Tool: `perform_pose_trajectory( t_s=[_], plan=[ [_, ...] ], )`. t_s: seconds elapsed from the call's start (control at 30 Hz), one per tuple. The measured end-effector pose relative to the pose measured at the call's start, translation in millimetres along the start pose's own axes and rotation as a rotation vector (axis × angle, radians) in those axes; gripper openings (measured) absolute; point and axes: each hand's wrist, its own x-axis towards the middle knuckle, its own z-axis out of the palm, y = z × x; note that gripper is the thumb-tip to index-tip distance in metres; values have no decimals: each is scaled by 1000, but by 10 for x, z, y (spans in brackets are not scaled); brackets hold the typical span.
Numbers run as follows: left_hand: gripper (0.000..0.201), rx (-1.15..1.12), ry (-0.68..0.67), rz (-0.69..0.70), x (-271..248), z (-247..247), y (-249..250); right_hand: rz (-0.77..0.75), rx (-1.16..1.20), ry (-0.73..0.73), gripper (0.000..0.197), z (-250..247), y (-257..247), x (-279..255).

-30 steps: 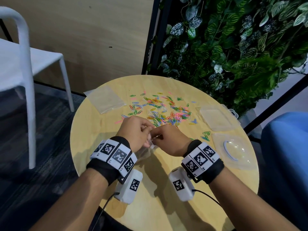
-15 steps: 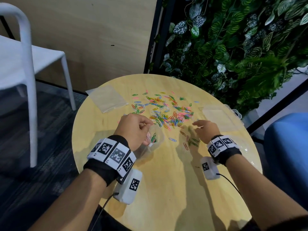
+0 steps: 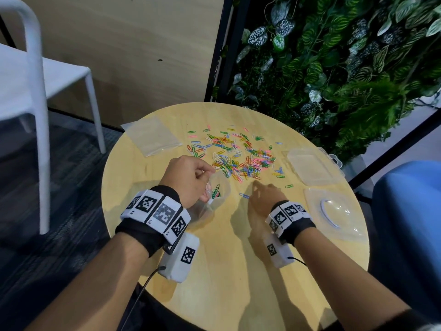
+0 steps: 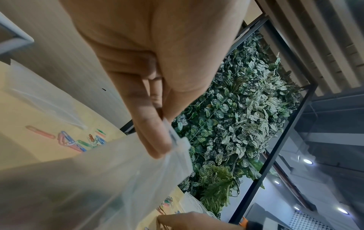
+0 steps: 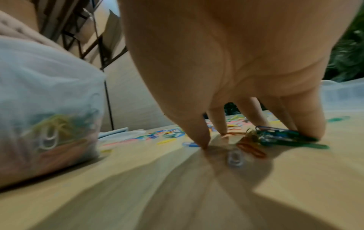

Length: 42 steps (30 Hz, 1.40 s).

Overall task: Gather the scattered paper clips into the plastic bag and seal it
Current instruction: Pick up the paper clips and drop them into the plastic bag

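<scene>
**Bagging a mess of paper clips, one pinch at a time**

The left hand (image 3: 188, 177) pinches the rim of the plastic bag (image 3: 218, 187) between thumb and fingers, holding the mouth up and open at about 8 o'clock from the table's (image 3: 214, 271) centre. A few clips already sit inside. The wrist view shows the fingers (image 4: 155, 140) clamped right on the zip strip, which looks like the best place to hold: the film below it is floppy and would fold shut otherwise.

The right hand (image 3: 262, 199) is down on the table near the middle, fingertips (image 5: 199, 140) spread and pressing around a small clump of clips (image 5: 283, 137). Fingers look planted more than closed, so I'd say it's raking them together, not lifting yet.

The main pile of paper clips (image 3: 238, 156) is scattered from the centre out to 12 o'clock, with strays toward 3.

Handling guess: clips are light, thin and slick on smooth wood, so single ones are fiddly to pick up. Sweeping a bunch together and pinching the tangle should go easier, since they hook onto each other. Bag weighs almost nothing, so keep hold of it.

Most of the pile is still out, sealing is a way off.
</scene>
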Motion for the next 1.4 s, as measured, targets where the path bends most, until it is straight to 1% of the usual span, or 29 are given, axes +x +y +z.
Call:
perform_pose_trajectory(
  t_s=[0.07, 0.13, 0.2, 0.3, 0.37, 0.43, 0.47, 0.5, 0.53, 0.57, 0.6, 0.63, 0.7, 0.77, 0.8, 0.9, 0.97, 1.0, 1.03, 1.13, 1.27, 1.33, 1.4],
  plan=[
    [16, 9, 3, 1, -8, -8, -8, -28, -83, -15, 22, -28, -122, -2],
    [16, 10, 10, -6, -7, -21, -24, -7, -138, -12, 17, -76, -183, -22],
    [15, 7, 14, -14, -1, -33, -44, 42, -128, 22, 14, -94, -186, -52],
    [14, 1, 12, -21, 1, -42, -58, 24, -107, 71, 13, -58, -108, -38],
    [14, 20, 10, -14, -1, -31, -51, 29, 5, 95, 15, -82, 14, 3],
    [14, 23, 0, -16, -13, -13, -33, 88, 224, 111, 11, -143, 185, 48],
    [14, 15, -8, -24, -21, -3, -20, 155, 416, 112, 7, -172, 274, 55],
    [14, 8, -17, -33, -27, 5, -6, 232, 660, 103, 9, -184, 368, 69],
    [16, 5, -24, -40, -33, 15, 7, 316, 916, 85, 17, -203, 437, 60],
    [17, 7, -26, -47, -35, 24, 17, 375, 1160, 67, 22, -207, 490, 66],
    [18, 12, -26, -52, -30, 33, 22, 394, 1382, 34, 22, -240, 487, 38],
    [19, 12, -25, -59, -28, 46, 27, 376, 1580, -24, 21, -289, 458, 6],
    [19, 3, -26, -68, -21, 76, 37, 306, 1846, -136, 24, -442, 340, -119],
    [19, -5, -34, -73, -16, 113, 40, 208, 1977, -222, 25, -582, 179, -249],
    [19, -7, -34, -73, -14, 125, 38, 173, 2014, -250, 22, -626, 74, -324],
    [18, -4, -16, -59, -8, 139, 22, 79, 1979, -356, 17, -637, -274, -498],
    [18, -4, -3, -52, -2, 137, 9, -11, 1870, -429, 18, -589, -470, -599],
    [18, -1, 4, -51, 0, 133, 3, -36, 1801, -438, 19, -551, -536, -631],
    [18, 1, 6, -48, -1, 127, 1, -42, 1737, -423, 20, -523, -587, -655],
    [18, 2, -4, -27, 2, 131, 1, -1, 1612, -357, 20, -497, -647, -660],
    [19, 31, -18, 19, -9, 149, 27, -55, 1430, -345, 33, -566, -702, -674],
    [19, 34, -19, 30, -16, 136, 44, -81, 1225, -261, 34, -596, -723, -688],
    [18, 9, -30, 27, -17, 126, 52, -189, 835, -84, 26, -620, -735, -680]
  ],
)
